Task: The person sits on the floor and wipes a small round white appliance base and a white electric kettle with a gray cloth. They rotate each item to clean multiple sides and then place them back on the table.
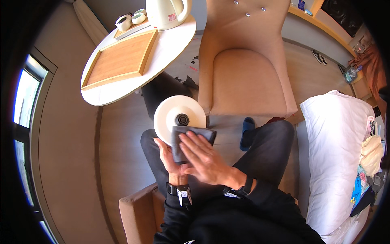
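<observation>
A round white electric kettle base (195,109) with a black centre connector (182,119) is held over my lap. My left hand (169,160) supports it from below at its near edge, with the palm and several fingers partly hidden. A folded dark grey cloth (180,146) lies over the near part of the base. On top of the cloth, my right hand (201,155) presses with its fingers extended and slightly blurred. The white electric kettle (163,13) stands at the far side of the round white table.
A bamboo tray (122,58) and small teapot (123,23) with cups (139,18) are on the table (106,96). A brown upholstered chair (248,82) stands ahead; a white pillow (332,152) lies at the right. Dark scraps lie on the floor.
</observation>
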A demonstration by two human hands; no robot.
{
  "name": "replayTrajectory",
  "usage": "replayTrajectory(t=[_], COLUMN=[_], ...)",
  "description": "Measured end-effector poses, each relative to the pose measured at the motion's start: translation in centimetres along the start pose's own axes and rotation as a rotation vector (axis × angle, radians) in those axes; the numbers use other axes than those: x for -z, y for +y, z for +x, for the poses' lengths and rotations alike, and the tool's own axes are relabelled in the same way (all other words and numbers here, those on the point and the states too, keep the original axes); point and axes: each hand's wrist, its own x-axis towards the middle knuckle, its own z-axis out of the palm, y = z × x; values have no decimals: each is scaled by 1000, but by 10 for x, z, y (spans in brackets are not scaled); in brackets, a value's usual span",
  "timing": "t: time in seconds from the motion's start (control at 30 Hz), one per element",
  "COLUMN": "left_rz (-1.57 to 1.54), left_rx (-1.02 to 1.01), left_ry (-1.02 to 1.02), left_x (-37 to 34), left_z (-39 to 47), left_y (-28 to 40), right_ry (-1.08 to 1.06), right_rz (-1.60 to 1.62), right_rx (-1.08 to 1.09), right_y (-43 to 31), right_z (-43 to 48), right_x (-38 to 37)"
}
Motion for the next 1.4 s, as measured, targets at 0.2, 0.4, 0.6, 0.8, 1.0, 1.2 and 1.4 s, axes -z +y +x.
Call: replayTrajectory(t=[0.2,0.4,0.6,0.8,1.0,1.2,1.4], left_rz=[-36,-11,-72,-122,48,176,114], left_rx=[73,153,292,418,281,211,153], left_ry=[215,308,194,184,381,544,455], left_x=[-28,-34,-3,8,-22,-34,-36], left_z=[9,6,-1,-2,5,10,13], left_y=[-17,-19,-12,-19,-32,-39,-36], right_ry=[78,72,-92,-321,-115,72,62], right_rz=[-77,-46,71,192,62,-89,-112], right_rx=[-154,-49,156,349,155,-168,-263], right_y=[45,75,78,56,68,54,15], right_z=[-7,28,49,43,34,-1,-39], right_x=[28,52,69,77,81,54,14])
